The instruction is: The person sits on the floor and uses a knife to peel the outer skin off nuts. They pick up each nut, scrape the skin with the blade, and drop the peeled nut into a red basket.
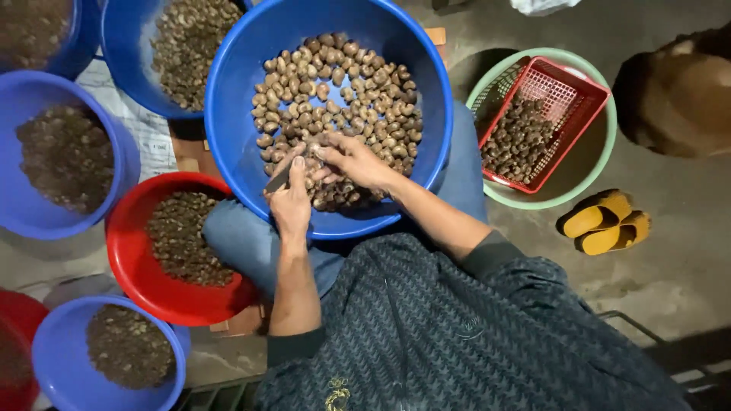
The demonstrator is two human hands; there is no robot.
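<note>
Blue basin (pixel 228 91) on lap: both hands (pixel 320 171) together, pinching one nut (pixel 312 151); keep blade (pixel 278 181) shallow, fingers clear.

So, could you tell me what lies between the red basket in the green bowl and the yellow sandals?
In the head view, only the green bowl's rim and bare concrete floor separate the red basket from the yellow sandals.

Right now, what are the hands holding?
The left hand grips a small dark blade by its lower end; the right hand pinches a brown nut.
</note>
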